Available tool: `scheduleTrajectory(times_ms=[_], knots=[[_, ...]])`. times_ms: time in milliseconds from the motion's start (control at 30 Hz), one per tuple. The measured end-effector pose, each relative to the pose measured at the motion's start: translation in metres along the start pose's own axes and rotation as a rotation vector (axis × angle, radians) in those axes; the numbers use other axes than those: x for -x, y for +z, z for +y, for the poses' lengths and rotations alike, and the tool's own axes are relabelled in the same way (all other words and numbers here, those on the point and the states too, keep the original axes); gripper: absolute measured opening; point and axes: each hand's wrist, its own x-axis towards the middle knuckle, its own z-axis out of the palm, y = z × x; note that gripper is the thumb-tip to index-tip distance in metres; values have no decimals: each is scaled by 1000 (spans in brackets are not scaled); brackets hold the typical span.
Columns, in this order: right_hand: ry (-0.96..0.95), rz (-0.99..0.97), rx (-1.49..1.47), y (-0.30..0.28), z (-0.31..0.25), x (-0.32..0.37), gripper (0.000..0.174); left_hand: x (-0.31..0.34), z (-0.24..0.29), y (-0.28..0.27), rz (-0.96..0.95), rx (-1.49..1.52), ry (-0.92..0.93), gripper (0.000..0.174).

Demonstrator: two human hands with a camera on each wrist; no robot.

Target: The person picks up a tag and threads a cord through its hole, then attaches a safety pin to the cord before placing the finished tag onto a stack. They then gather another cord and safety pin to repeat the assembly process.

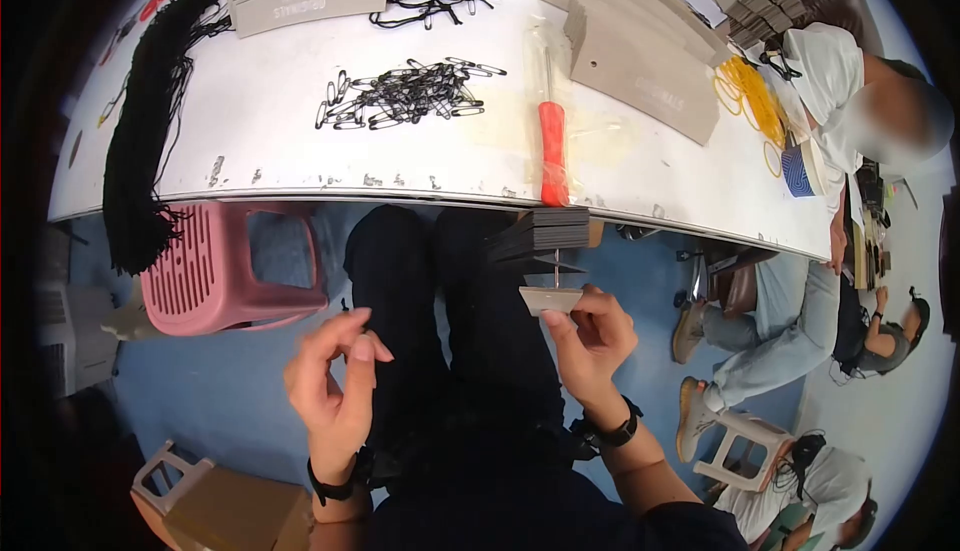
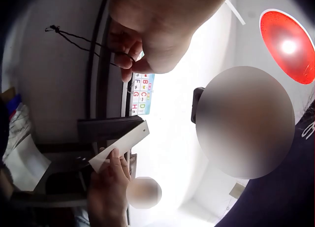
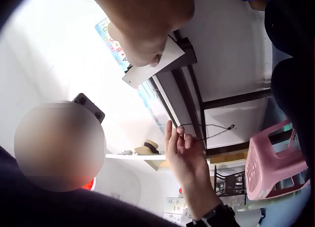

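Observation:
My left hand (image 1: 335,376) is raised over my lap, thumb and fingers pinching a black cord loop (image 2: 74,38) with a knot at its far end; the cord stretches out from the fingertips in both wrist views. With thumb and fingers, my right hand (image 1: 595,346) grips a pale grey card tag (image 1: 550,298) that has a small hole near one end (image 2: 123,144). Just beyond that tag, a stack of dark cards (image 1: 545,231) sits at the table's front edge, with a thin metal rod (image 1: 557,269) between the stack and the tag.
On the white table (image 1: 260,156) lie black safety pins (image 1: 410,93), a red-handled tool (image 1: 552,151), printed card stacks (image 1: 650,81), a black cord bundle (image 1: 150,111) and yellow rubber bands (image 1: 755,96). A pink stool (image 1: 185,271) stands at left; other people sit at right.

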Motion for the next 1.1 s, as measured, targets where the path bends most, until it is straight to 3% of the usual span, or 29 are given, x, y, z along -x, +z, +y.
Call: scheduleTrajectory(times_ms=[33, 200, 300, 367, 400, 467, 500, 533, 600, 633, 667, 700, 733, 800, 867, 933, 1000, 1100], knots=[[24, 18, -14, 1, 3, 1, 16, -1, 2, -2, 3, -4, -1, 15], [66, 67, -51, 2, 5, -3, 15, -15, 23, -4, -487, -76, 226, 18], [144, -3, 109, 3, 1, -15, 17, -18, 28, 9, -595, -64, 284, 22], [-19, 297, 106, 12, -12, -25, 16, -24, 36, 20, -685, -93, 373, 25], [-19, 300, 102, 12, -14, -23, 16, -24, 38, 26, -688, -98, 374, 25], [-149, 212, 32, 4, -19, -11, 16, -23, 42, 38, -721, -42, 373, 13], [-225, -93, 128, -8, -28, -12, 14, -24, 46, 42, -752, -40, 359, 14], [-347, -281, 149, -12, -36, -22, 31, -26, 49, 46, -758, -42, 356, 14], [-241, -341, -159, 2, -36, -18, 46, -30, 52, 53, -642, -22, 389, 15], [-239, -336, -158, -4, -36, -16, 46, -32, 54, 55, -616, -32, 373, 18], [42, -518, -286, -13, -35, -13, 44, -32, 54, 58, -620, -32, 373, 18], [327, -694, -413, -18, -34, -11, 42, -33, 53, 61, -496, -57, 385, 20], [326, -693, -417, -17, -32, -11, 42, -34, 52, 63, -370, -83, 397, 22], [125, -627, -300, -16, -28, -13, 33, -40, 49, 62, -361, -99, 421, 27], [115, -631, -253, -19, -30, -20, 25, -43, 45, 64, -213, -172, 567, 28], [64, -471, -235, -13, -33, -24, 24, -47, 50, 66, -205, -276, 613, 25], [113, -398, -239, -8, -30, -23, 25, -54, 50, 69, -119, -449, 791, 22], [109, -311, -277, -2, -21, -22, 25, -53, 50, 70, -127, -469, 758, 25]])
